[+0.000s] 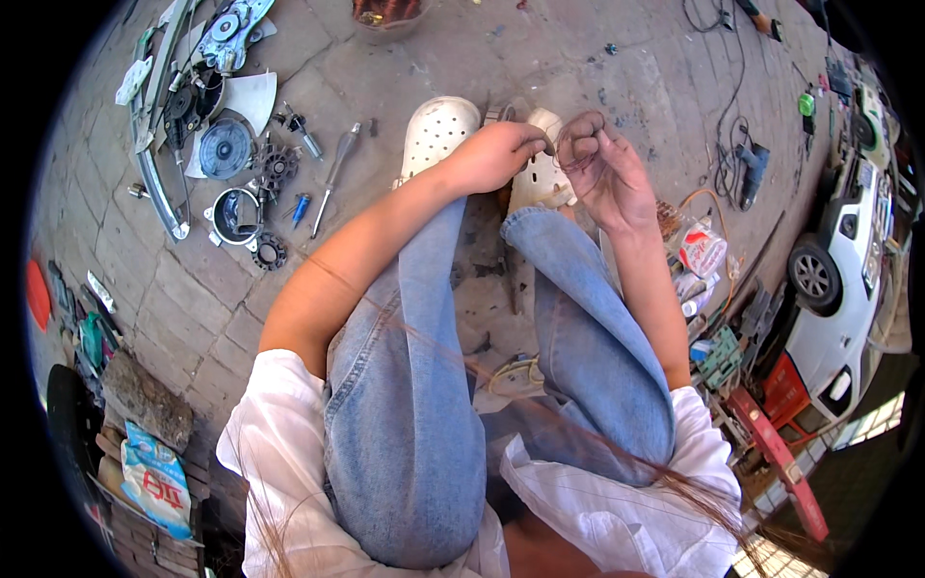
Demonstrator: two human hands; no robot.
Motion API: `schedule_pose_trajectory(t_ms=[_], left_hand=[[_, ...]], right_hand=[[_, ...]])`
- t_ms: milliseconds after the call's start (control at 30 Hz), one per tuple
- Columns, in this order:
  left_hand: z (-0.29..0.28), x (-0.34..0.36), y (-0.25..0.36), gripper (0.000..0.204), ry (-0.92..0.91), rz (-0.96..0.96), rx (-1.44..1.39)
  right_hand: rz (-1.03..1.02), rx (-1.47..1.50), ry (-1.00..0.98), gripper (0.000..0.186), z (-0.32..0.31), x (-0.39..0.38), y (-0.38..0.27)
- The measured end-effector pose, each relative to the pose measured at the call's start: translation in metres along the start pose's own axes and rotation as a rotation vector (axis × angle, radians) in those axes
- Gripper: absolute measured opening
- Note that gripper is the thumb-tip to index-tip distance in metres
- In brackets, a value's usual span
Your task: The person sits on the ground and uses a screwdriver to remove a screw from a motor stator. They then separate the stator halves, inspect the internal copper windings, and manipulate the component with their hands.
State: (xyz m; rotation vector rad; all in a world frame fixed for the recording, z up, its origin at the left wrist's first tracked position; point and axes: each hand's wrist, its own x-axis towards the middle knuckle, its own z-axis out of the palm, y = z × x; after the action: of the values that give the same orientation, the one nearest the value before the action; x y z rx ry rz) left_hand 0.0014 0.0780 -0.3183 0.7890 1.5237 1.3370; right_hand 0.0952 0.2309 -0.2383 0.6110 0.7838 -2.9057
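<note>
My left hand [493,157] is closed in a pinch between my two shoes, its fingertips toward the right hand. What it grips is too small to make out. Close by, my right hand [611,171] is turned partly palm-up with its fingers curled and darkened by dirt. A thin dark wire [560,152] shows at its fingertips. Both hands are above a white clog [541,181] on my right foot; the other white clog [439,133] is to the left. Something brown and metallic between the shoes is mostly hidden by the left hand.
On the paving at left lie a long screwdriver [337,171], a ring-shaped motor housing [234,216], a round grey disc [226,148] and a curved metal rail [159,183]. A bowl of copper coils [387,17] stands ahead. At right are a corded power tool [751,175] and a white car [840,299].
</note>
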Motion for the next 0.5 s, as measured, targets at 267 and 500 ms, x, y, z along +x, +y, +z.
schedule_pose_trajectory(t_ms=[267,500], left_hand=[[0.008,-0.008,0.016,0.024,-0.007,0.1,0.207],[-0.01,-0.027,0.044,0.018,0.026,0.079,0.565]], right_hand=[[-0.438,-0.591,0.335,0.018,0.01,0.01,0.01],[-0.311,-1.629,0.217,0.023,0.012,0.007,0.004]])
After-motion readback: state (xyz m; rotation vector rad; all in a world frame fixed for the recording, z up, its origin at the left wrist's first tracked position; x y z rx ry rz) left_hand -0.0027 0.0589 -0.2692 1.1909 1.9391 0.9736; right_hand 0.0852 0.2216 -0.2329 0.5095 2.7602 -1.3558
